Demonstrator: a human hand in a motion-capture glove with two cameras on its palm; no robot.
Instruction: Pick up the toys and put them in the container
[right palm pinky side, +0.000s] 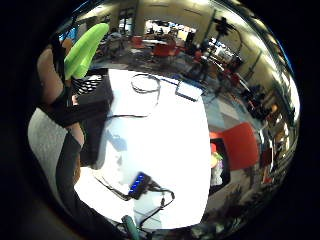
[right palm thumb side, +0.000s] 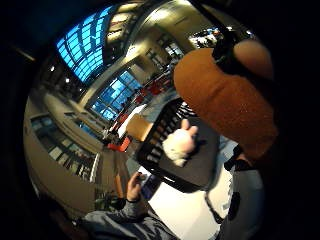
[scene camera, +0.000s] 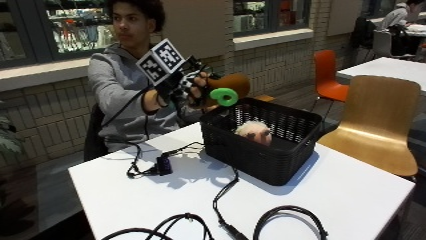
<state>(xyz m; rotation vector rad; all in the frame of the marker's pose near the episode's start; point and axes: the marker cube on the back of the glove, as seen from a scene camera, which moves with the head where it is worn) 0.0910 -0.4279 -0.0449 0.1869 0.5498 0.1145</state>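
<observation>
Cables (scene camera: 200, 225) lie looped on the near edge of the white table (scene camera: 346, 195); a little farther in, left of centre, a small dark hub (scene camera: 164, 164) with blue lights sits among its leads, also seen lying on the tabletop in the little finger side palm view (right palm pinky side: 140, 183); right of it stands the black mesh basket (scene camera: 266, 145), its open top facing up; inside, toward the middle, rests a pale fuzzy toy (scene camera: 254, 132), which the thumb side palm view shows lying on the basket floor (right palm thumb side: 180, 144); just beyond the basket's far left rim, raised above it, the gloved right hand (scene camera: 183, 90) has its fingers curled round a brown plush toy (scene camera: 229, 86) with a bright green curl (scene camera: 223, 96) at its lower end; that toy is held in the air, not touching the basket, and fills the thumb side palm view as a large orange-brown mass (right palm thumb side: 220, 95); its green part shows beside the palm in the other view (right palm pinky side: 86, 49); behind the hand sits the person in a grey hoodie (scene camera: 116, 95); to the right, beyond the table, stand a wooden chair (scene camera: 376, 120) and farther off an orange chair (scene camera: 326, 75).
</observation>
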